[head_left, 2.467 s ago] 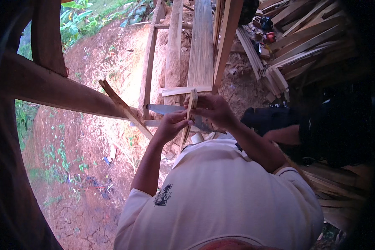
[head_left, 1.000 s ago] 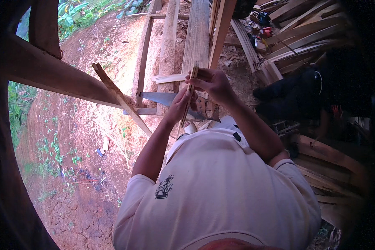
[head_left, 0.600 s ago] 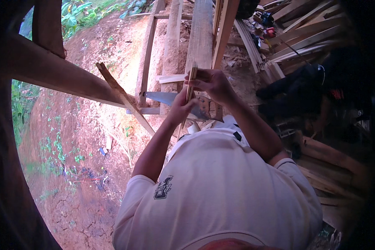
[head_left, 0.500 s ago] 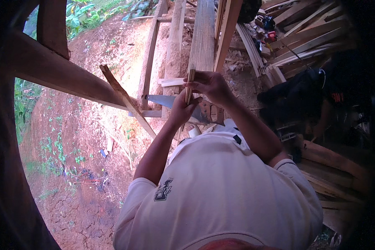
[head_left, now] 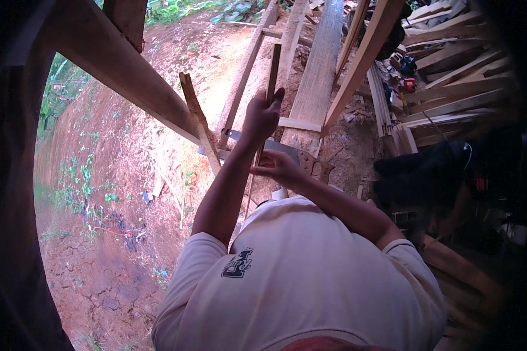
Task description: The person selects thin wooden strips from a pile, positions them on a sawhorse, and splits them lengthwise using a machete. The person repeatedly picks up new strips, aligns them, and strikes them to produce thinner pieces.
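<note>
My left hand (head_left: 262,120) is closed round a narrow wooden strip (head_left: 274,67), whose dark upper part sticks out beyond my fist. Nearer my body, my right hand (head_left: 282,168) has its fingers curled at the strip's lower end, thumb and fingertips pinching it. Beneath my hands lies a handsaw (head_left: 282,151) with a brown wooden handle, its blade pointing left. Just beyond the saw, a short pale piece of wood (head_left: 299,124) lies crosswise by a long weathered plank (head_left: 319,76) that runs away from me.
A thick wooden beam (head_left: 134,76) slants in at the upper left, with a rough stick (head_left: 194,108) upright near its end. Timber posts (head_left: 366,64) lean right of the plank. Stacked boards (head_left: 457,96) and a dark-clothed person (head_left: 427,175) are at the right. Reddish soil (head_left: 111,234) lies left.
My left hand has moved up and away along the strip, while my right hand has come down toward my body. The strip now stands clear of the plank's end. The whole view has shifted.
</note>
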The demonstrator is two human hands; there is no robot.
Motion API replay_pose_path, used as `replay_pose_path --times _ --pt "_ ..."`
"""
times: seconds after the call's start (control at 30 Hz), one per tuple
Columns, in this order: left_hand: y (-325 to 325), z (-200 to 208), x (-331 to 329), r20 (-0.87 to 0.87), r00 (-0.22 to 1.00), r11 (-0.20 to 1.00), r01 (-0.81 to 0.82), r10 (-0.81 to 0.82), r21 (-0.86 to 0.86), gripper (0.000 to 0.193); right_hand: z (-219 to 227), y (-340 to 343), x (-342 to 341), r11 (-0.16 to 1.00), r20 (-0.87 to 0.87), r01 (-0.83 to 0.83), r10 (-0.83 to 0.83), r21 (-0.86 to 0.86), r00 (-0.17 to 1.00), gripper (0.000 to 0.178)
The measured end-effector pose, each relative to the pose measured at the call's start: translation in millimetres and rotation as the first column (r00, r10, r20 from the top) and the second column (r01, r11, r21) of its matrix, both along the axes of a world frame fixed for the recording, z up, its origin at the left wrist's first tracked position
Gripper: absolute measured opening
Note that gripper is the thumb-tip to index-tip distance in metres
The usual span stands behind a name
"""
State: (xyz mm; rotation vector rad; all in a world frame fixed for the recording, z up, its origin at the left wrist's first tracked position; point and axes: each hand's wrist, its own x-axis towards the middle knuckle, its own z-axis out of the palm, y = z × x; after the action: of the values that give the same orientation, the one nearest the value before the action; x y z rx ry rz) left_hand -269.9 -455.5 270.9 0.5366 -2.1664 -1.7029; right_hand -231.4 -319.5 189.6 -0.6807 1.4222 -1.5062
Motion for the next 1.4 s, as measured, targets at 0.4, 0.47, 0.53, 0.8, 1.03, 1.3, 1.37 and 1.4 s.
replay_pose_path --times 0.4,0.47,0.53,0.8,1.03,1.3,1.37,1.4 --pt "9 0 -8 0.050 0.999 0.996 0.012 -0.008 -0.093 0.051 9 8 -9 0.993 0.007 0.083 -0.084 0.086 0.996 0.039" --pt "10 -3 -7 0.006 1.000 0.998 0.011 -0.011 -0.057 0.050 7 6 -11 0.996 0.009 0.065 -0.066 0.068 0.998 0.039" --pt "11 -4 -8 0.027 1.000 0.999 0.005 -0.006 0.036 0.048 17 9 -11 0.998 0.104 0.051 -0.048 -0.021 0.993 0.039" --pt "18 -7 -2 0.032 0.998 0.967 0.042 -0.052 0.252 0.044 4 11 -8 0.997 0.114 0.072 -0.070 -0.013 0.991 0.033" --pt "21 2 3 0.072 0.996 0.958 0.025 -0.047 0.284 0.044 17 16 -5 0.994 0.032 0.058 -0.061 0.089 0.998 0.033" --pt "25 6 10 0.104 0.994 0.996 -0.033 0.024 0.085 0.047 -7 16 5 0.993 0.084 0.090 -0.083 -0.078 0.993 0.032" --pt "26 13 14 0.061 0.995 0.997 -0.079 0.080 -0.019 0.048 -6 13 7 0.991 0.089 0.094 -0.085 -0.094 0.992 0.030" --pt "23 16 19 0.031 0.996 0.995 -0.084 0.083 0.053 0.047 0 12 10 0.992 0.096 0.081 -0.071 -0.102 0.993 0.029"
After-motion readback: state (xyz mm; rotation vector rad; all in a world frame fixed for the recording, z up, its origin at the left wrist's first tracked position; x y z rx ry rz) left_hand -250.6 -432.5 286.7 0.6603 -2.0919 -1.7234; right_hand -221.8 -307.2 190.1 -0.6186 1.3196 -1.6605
